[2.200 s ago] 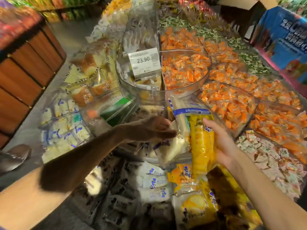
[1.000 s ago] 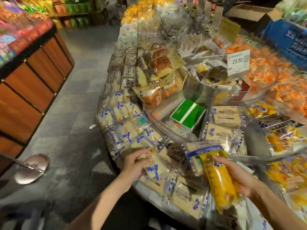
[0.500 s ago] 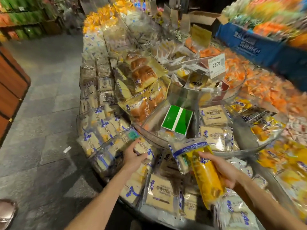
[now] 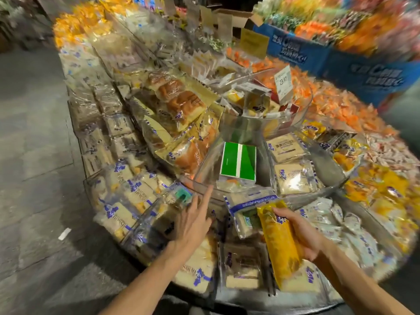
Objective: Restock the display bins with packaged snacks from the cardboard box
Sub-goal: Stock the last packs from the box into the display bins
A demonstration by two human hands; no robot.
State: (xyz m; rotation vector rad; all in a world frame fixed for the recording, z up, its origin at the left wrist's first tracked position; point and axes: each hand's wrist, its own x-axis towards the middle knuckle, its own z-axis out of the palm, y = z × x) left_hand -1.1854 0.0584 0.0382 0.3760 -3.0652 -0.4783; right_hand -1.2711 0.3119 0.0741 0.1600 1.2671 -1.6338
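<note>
Across a rounded, tiered display stand (image 4: pixel 227 298) that fills most of the view, clear plastic bins are heaped with wrapped baked goods and sweets. Orange-wrapped candies (image 4: pixel 336 105) are piled at the upper right, behind a curved clear bin (image 4: pixel 304 105) that carries a white price tag (image 4: pixel 283 84) reading 23.90. Packaged bread loaves (image 4: pixel 181 103) are stacked in the bin left of centre, and pale cake packs with blue print (image 4: pixel 131 196) are spread along the near left rim. A green box with a white stripe (image 4: pixel 238 163) is seen lying in the clear middle bin, just beside square pale snack packs (image 4: pixel 288 147). A cardboard box (image 4: pixel 231 17) is visible far back at the top, well apart from both hands; its contents cannot be made out.

The left forearm is extended up from the lower edge of the view, and the left hand (image 4: pixel 193 223) is held open above the packs near the front rim, fingers spread wide and pointed toward the middle bin, nothing gripped. Whether it touches the packs beneath cannot be told, as the view is blurred.

The right forearm is brought in from the lower right corner. The right hand (image 4: pixel 302 237) is closed around a long yellow snack pack (image 4: pixel 279 242), thumb laid across its upper face, and a clear pack with a blue band (image 4: pixel 247 208) is held against it on the left, above the front bins.
</note>
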